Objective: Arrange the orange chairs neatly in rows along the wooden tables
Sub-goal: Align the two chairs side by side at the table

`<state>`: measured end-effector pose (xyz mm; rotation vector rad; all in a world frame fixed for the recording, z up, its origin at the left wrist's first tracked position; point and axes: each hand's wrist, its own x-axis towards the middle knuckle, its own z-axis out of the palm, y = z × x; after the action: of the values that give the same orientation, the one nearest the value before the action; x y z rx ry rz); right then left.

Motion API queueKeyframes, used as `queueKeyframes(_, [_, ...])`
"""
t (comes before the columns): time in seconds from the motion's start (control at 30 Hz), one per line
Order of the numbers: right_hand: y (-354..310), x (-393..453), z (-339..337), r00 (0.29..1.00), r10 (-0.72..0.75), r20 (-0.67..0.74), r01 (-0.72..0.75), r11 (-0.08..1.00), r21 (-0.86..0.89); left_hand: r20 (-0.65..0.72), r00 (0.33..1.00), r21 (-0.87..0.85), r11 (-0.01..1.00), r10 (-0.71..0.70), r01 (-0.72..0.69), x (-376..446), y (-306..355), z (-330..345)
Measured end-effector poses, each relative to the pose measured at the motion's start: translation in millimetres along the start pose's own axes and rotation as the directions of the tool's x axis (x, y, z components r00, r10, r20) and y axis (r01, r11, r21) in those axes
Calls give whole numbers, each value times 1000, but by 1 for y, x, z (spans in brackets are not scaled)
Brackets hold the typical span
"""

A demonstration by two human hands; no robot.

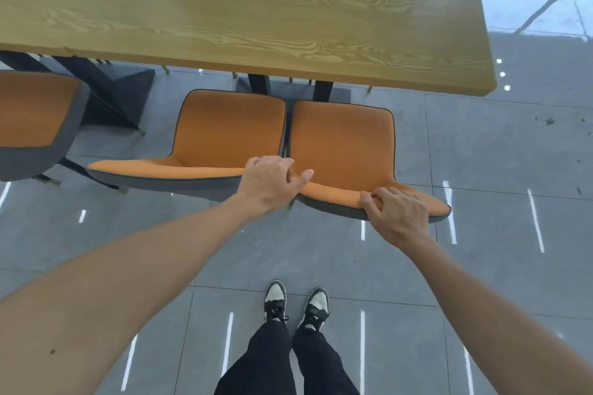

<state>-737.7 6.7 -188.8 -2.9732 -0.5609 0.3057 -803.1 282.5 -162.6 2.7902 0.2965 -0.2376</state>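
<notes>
Two orange chairs with grey shells stand side by side, touching, in front of a long wooden table (244, 9). The right chair (343, 144) has its seat partly under the table edge, and my right hand (398, 212) grips the top of its backrest, fingers curled over the rim. My left hand (272, 183) rests where the two backrests meet, on the right end of the left chair (224, 135), thumb stretched toward the right chair. A third orange chair (35, 112) sits at the far left, partly cut off by the frame.
Black table legs (109, 96) stand under the table behind the chairs. My feet in black-and-white shoes (295, 305) are on the grey tiled floor (500, 170) behind the chairs. Small bits of debris lie on the floor at right. Another piece of furniture shows at the top right.
</notes>
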Motion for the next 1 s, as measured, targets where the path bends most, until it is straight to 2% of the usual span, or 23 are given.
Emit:
queueKeyframes(0.07, [-8, -5, -5, 999, -36, -1, 36, 997, 65, 7, 998, 75, 996, -55, 55, -9, -25, -15])
queueKeyframes(0.13, [-25, -7, -10, 986, -165, -11, 165, 983, 80, 72, 991, 131, 987, -108, 98, -17, -47, -26])
queueKeyframes(0.2, [-50, -8, -12, 951, -303, 51, 302, 953, 34, 159, 977, 200, 974, -143, 110, -27, -71, -32])
queueKeyframes(0.27, [-73, -6, -9, 927, -346, 147, 351, 936, -7, 229, 963, 263, 962, -142, 79, -35, -95, -35])
queueKeyframes(0.47, [-111, 8, 5, 947, -150, 283, 186, 977, -103, 259, 959, 300, 953, -118, 37, -25, -141, -32])
queueKeyframes(0.57, [-118, 13, 5, 953, -97, 285, 137, 983, -124, 212, 975, 277, 961, -67, 6, -21, -146, -24])
queueKeyframes(0.77, [-123, 13, 5, 971, -122, 203, 150, 980, -130, 108, 993, 218, 974, 41, -64, -22, -144, -19])
queueKeyframes(1.0, [-122, 13, 9, 969, -196, 150, 215, 969, -120, 104, 986, 195, 970, 128, -147, -22, -135, -15])
